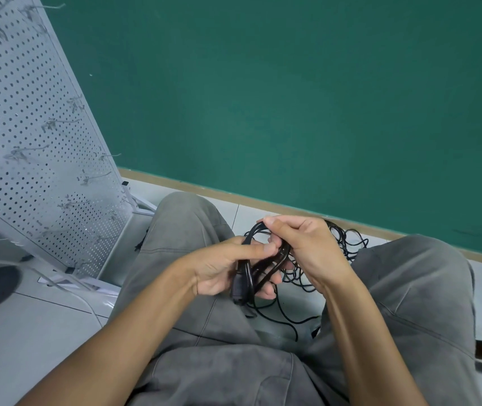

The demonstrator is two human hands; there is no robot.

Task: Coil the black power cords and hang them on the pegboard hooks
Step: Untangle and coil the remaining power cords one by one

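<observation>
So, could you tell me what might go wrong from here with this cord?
The coil gripped by the left hand and right hand trails into the tangled cords on the floor, so pulling may tighten knots. Its plug hangs loose and could unwind a loop. The pegboard hooks sit well to the left, an awkward seated reach.

We see white perforated metal pegboard (29, 148) far left; tangled black power cords (348, 244) on floor between our knees, under both hands.
</observation>
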